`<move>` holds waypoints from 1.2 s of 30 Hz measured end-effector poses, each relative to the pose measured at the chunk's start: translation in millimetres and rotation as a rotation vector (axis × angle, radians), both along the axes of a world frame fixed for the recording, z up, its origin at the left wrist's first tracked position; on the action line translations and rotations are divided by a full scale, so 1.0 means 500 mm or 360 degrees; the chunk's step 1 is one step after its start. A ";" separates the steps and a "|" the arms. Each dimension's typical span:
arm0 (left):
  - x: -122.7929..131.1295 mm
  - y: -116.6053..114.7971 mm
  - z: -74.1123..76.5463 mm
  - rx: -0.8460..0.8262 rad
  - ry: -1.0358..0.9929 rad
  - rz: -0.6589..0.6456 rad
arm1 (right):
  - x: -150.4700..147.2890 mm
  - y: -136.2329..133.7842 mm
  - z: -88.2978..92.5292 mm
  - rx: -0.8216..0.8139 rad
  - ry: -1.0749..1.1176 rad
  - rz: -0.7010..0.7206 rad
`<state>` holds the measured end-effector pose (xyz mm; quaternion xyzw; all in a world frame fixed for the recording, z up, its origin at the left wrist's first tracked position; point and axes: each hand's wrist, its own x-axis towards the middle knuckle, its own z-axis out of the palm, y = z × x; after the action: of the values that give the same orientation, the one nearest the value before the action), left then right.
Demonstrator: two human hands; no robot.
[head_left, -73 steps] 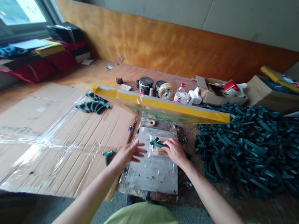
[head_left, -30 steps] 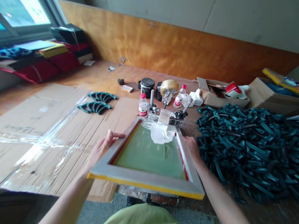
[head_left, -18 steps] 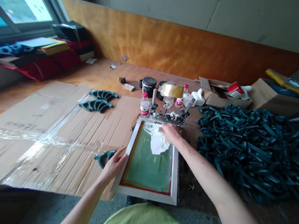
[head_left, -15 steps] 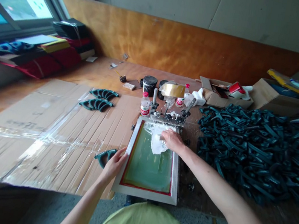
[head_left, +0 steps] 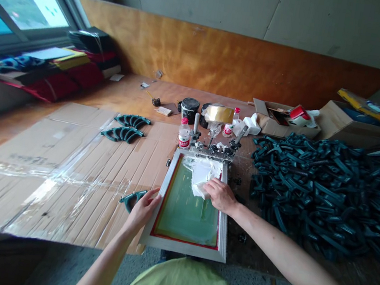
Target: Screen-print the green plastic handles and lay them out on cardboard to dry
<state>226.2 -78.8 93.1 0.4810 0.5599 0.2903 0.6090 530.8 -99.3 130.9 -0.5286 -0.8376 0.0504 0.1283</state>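
Observation:
A screen-printing frame (head_left: 168, 178) with a silver rim and green mesh lies before me. White ink (head_left: 203, 170) is smeared over the mesh's upper part. My right hand (head_left: 221, 196) is closed on a small pale scraper (head_left: 206, 192), mostly hidden by the fingers, at the lower edge of the ink. Beside the frame's left rim, my left hand (head_left: 144, 207) has its fingers closed round a dark green curved handle (head_left: 130, 200). Part of that handle is covered by the hand. Metal clamps (head_left: 213, 149) hold the frame's far end.
Flattened cardboard (head_left: 61, 169) covers the left of the table, with two rows of green handles (head_left: 124, 134) on it. A big heap of green handles (head_left: 313, 187) lies right. Bottles (head_left: 184, 136), a black tub (head_left: 189, 109), gold tape (head_left: 219, 114) and an open carton (head_left: 287, 128) stand behind.
My right hand has drawn the scraper a short way toward me over the mesh. The left hand has hardly moved.

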 end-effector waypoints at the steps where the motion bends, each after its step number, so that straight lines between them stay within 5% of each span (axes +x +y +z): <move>1: 0.001 0.000 0.003 -0.0012 -0.0003 0.0002 | 0.005 -0.004 0.001 -0.0025 0.0014 0.0036; 6: -0.003 0.004 0.037 -0.0006 0.0025 -0.0006 | 0.035 0.091 0.058 -0.0093 0.0249 -0.0265; 10: -0.013 0.018 0.116 -0.0038 -0.0021 -0.0091 | 0.058 0.183 0.108 -0.0089 0.0204 -0.0604; 13: -0.008 0.041 0.185 0.0009 -0.0156 -0.0098 | 0.105 0.184 0.119 0.0135 0.0211 -0.0868; 18: 0.052 0.118 0.279 0.0529 -0.0565 0.0043 | 0.172 0.091 0.050 0.0060 0.0338 -0.1324; 22: 0.099 0.177 0.320 0.0638 -0.0600 0.0043 | 0.125 0.020 -0.043 -0.0215 0.0334 -0.1003; 26: 0.117 0.148 0.263 0.0482 -0.0629 0.0240 | 0.057 -0.006 -0.070 -0.0240 0.0144 -0.0631; 31: 0.147 -0.014 0.102 -0.0567 -0.0437 -0.0312 | -0.059 -0.055 -0.027 -0.0017 0.0104 -0.0442; 34: 0.130 -0.075 0.037 -0.0722 -0.0541 -0.0095 | -0.113 -0.094 -0.028 0.0065 0.0192 -0.0016; 36: 0.076 -0.078 0.006 -0.0627 -0.0461 0.0105 | -0.094 -0.113 -0.047 0.0066 0.0318 -0.0077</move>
<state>264.5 -117.6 95.9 0.2878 0.5280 0.2611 0.7551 483.9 -155.7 107.2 -0.5382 -0.8085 0.0825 0.2233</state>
